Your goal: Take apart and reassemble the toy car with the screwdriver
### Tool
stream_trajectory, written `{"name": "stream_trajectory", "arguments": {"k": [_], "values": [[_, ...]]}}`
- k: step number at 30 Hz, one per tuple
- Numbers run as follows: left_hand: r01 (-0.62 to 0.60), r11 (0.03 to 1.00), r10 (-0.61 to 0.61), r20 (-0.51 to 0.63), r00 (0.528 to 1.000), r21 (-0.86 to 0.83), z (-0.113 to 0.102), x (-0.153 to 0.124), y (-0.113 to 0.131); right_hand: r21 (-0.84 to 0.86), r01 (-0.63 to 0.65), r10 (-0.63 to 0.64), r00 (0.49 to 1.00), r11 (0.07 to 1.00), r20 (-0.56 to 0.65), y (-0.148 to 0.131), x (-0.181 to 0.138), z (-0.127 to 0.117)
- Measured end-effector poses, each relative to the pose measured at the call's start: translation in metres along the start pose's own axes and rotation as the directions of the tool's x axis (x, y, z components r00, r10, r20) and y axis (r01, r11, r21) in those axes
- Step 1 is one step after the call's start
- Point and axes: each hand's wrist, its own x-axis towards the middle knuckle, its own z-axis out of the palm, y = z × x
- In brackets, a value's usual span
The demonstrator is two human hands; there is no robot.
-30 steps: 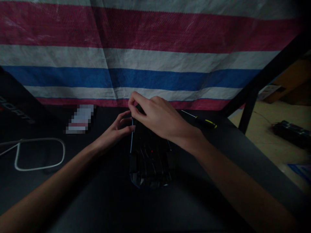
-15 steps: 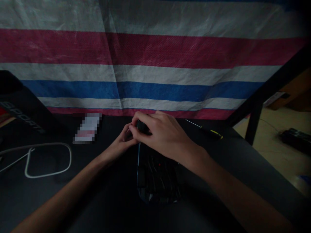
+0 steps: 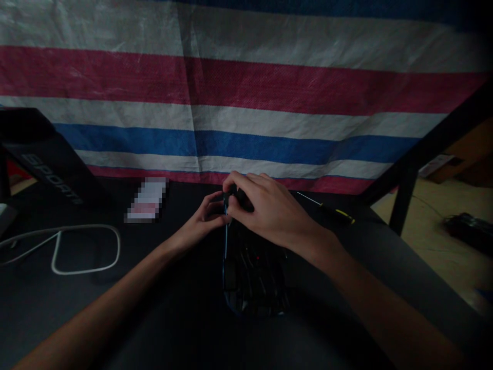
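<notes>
A dark, low toy car (image 3: 256, 282) with wires across its top and a small red light lies on the black table in front of me. A thin blue edge runs along its left side. At its far left corner, my right hand (image 3: 269, 205) pinches a small black wheel-like part (image 3: 243, 199) between thumb and forefinger. My left hand (image 3: 202, 221) comes in from the left, its thumb and fingertips on the car's edge at the same corner. Dim light and the fingers hide most of the contact.
A screwdriver (image 3: 335, 213) with a black and yellow handle lies at the right. At the left are a white cable (image 3: 87, 271), a blurred-out card-like item (image 3: 148, 200) and a dark box marked SPORTS (image 3: 57, 169). A striped sheet (image 3: 246, 87) hangs behind, beside a black table frame (image 3: 404, 205).
The view has shifted slightly, so most things sit farther right. The right thumb and forefinger have moved a little apart from the left fingertips, still at the car's far left corner.
</notes>
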Motion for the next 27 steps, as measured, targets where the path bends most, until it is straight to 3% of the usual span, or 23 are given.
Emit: {"name": "stream_trajectory", "arguments": {"k": [2,6,14,17,27], "values": [[0.01,1.0,-0.01,0.006,1.0,-0.012,-0.0011,0.0007,-0.0014,0.009,-0.03,0.03,0.999,1.0,0.015,0.0011,-0.0003,0.0008],[0.016,1.0,-0.016,0.005,1.0,-0.022,-0.0036,0.0019,-0.005,0.058,0.068,-0.067,0.998,0.996,-0.02,0.0034,-0.0005,0.0026],[0.009,1.0,-0.009,0.006,1.0,0.001,-0.0024,0.0022,-0.0037,0.118,0.081,-0.087,0.995,0.99,0.041,0.003,-0.0024,-0.0043],[0.003,1.0,-0.003,0.012,1.0,-0.005,-0.0029,0.0025,-0.004,0.075,0.033,-0.036,0.998,0.997,0.041,0.002,-0.0022,-0.0045],[-0.002,1.0,0.002,0.003,1.0,0.027,-0.0059,0.0035,-0.0066,0.002,0.175,-0.175,0.984,0.985,0.023,-0.0027,-0.0007,-0.005]]}}
